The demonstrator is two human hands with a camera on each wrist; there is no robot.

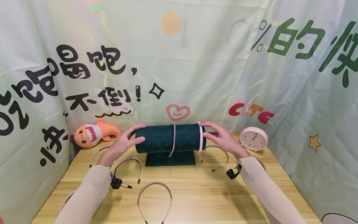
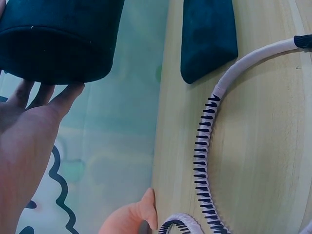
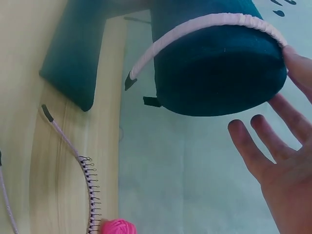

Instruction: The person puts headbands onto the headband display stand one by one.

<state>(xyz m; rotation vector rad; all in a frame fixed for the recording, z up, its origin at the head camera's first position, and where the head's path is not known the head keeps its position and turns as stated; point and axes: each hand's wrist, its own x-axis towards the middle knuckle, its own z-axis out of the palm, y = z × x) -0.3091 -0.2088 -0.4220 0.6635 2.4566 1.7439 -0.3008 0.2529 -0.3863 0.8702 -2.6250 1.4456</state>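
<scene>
A dark green velvet headband stand (image 1: 156,140), a cylinder on a flat foot, stands at the back of the table. Around its right end sits a pale pink headband (image 1: 200,141); a thin beaded headband (image 1: 174,137) hangs around its middle. My left hand (image 1: 123,144) touches the cylinder's left end, thumb in front and fingers over the top. At the other end, my right hand (image 1: 223,140) has thumb and forefinger at the pink headband. In the right wrist view its other fingers (image 3: 248,146) stretch out straight beside the cylinder's round end.
Several headbands lie around the stand, among them a beaded one (image 1: 154,183) in front and a toothed one (image 1: 216,146) at the right. An orange plush toy (image 1: 95,135) sits back left, a round clock (image 1: 254,138) back right. Printed cloth (image 1: 207,77) surrounds the table.
</scene>
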